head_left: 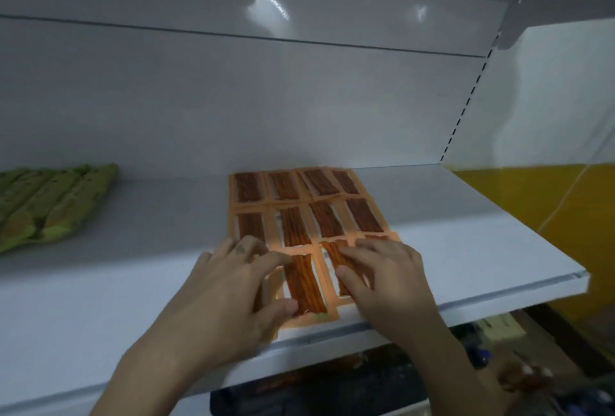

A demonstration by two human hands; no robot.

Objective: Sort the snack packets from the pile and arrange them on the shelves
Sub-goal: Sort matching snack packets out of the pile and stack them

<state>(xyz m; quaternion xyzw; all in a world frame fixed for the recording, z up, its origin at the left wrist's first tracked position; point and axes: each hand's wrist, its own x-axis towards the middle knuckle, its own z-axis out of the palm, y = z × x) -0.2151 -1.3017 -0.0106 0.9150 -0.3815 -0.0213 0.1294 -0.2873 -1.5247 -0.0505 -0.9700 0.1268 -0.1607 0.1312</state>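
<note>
A sheet of orange snack packets [299, 215], joined in rows with brown sticks showing through clear windows, lies flat on the white shelf [466, 249]. My left hand [233, 285] rests on the sheet's near left corner, fingers spread and pressing down, thumb by the front edge. My right hand [382, 275] lies flat on the near right packets, fingers stretched across them. A stack of green snack packets [50, 202] sits at the far left of the same shelf.
The shelf's white back panel [266, 99] rises behind the packets, with a slotted upright [466, 109] at the right. A yellow and white wall [549, 182] stands past the shelf's right end. Dark boxes and loose packets [332, 382] lie below the shelf.
</note>
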